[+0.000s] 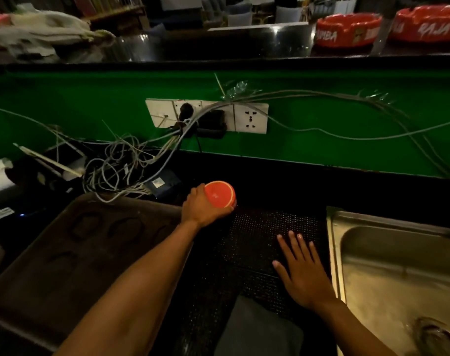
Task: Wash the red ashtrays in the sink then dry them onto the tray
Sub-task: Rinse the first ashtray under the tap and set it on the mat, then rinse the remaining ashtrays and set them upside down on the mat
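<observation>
The left hand [202,205] has its grip around a red ashtray [220,194], round base tilted up towards us, on the bench beside the tray [64,253]. The right hand [302,271] lies flat, grip wide, near the sink [398,265].

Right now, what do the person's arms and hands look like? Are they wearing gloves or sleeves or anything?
No gloves and no sleeves in view. Both forearms are bare all the way to the bottom of the picture. The left hand and the right hand are bare too, with no rings, watch or bracelet that I can see. The right hand's fingernails look short and a bit shiny in the light.
</observation>
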